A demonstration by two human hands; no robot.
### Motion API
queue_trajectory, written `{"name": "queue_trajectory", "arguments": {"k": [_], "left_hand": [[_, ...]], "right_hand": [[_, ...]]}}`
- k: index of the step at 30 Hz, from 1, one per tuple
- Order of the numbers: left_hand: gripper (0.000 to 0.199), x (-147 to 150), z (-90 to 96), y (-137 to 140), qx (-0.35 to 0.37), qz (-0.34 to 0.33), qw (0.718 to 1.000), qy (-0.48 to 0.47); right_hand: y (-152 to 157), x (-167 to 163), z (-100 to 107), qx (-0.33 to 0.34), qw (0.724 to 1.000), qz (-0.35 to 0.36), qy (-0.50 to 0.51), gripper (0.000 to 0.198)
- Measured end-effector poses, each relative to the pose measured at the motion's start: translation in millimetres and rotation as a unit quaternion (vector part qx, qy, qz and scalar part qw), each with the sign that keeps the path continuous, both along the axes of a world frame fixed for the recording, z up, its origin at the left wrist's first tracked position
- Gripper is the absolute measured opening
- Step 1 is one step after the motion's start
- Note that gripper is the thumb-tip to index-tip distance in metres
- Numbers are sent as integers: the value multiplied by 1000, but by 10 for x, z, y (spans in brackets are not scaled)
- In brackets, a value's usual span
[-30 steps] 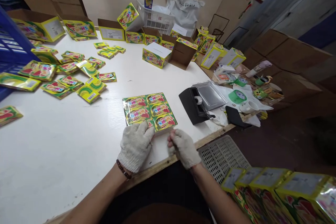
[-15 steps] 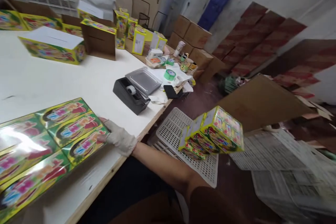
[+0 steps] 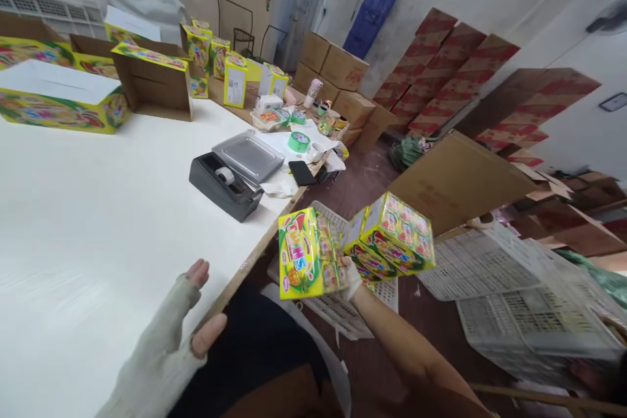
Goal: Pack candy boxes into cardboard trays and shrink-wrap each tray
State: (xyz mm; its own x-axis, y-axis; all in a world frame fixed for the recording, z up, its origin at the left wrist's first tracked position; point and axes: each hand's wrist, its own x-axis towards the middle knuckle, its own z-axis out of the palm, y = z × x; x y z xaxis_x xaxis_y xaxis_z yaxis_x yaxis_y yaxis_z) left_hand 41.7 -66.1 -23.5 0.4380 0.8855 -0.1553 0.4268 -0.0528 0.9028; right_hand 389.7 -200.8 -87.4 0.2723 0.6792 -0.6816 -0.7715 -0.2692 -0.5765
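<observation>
A yellow TWINS box [image 3: 298,253] is being held up by the gloved right hand [image 3: 351,279], beyond the edge of the white tabletop [image 3: 142,183], to the right of the black tape dispenser [image 3: 223,186] and nearer the wearer. The right fingers [image 3: 345,261] are being held narrow on the box, low on its right side, where rows of small packs are being shown; most of the box is lying to the left of these fingers. How far the grip is being carried round the back cannot be told. The printed front is being presented towards the camera, slightly tilted.

The gloved left hand [image 3: 171,333] is being held empty, nearer the wearer than the dispenser, with its bare fingertips and thumb spread wide apart; the box is lying to their right, well apart from them.

Further right of the dispenser, stacked TWINS boxes [image 3: 396,238] are being borne by a white perforated crate [image 3: 333,212] below tabletop height. Just behind the dispenser, a clear plastic tray [image 3: 249,155] is being supported by the tabletop. A black phone [image 3: 302,173] and a green tape roll [image 3: 298,142] are being seen to its right, and an open carton [image 3: 154,88] is being seen beyond it, to the left.
</observation>
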Motion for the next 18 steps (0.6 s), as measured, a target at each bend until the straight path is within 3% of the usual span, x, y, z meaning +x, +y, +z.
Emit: {"name": "queue_trajectory", "arguments": {"k": [3,6,12,15,18], "left_hand": [[78,-180,-161,15,-64,68,995,18],[71,-403,-258,1,-70,95,993,28],[62,-669,-424,-3,-94,125,987,38],[63,-737,-511,-5,-111,147,983,19],[66,-793,-618,-43,-109,193,975,-36]], "right_hand": [[-213,54,-225,-19,1000,-22,-1,44],[-299,18,-425,-51,998,-35,9,36],[-86,-62,-846,-158,973,-97,-141,37],[113,-21,-885,-202,952,-90,-214,45],[277,-70,-818,-268,911,-69,-308,52]]}}
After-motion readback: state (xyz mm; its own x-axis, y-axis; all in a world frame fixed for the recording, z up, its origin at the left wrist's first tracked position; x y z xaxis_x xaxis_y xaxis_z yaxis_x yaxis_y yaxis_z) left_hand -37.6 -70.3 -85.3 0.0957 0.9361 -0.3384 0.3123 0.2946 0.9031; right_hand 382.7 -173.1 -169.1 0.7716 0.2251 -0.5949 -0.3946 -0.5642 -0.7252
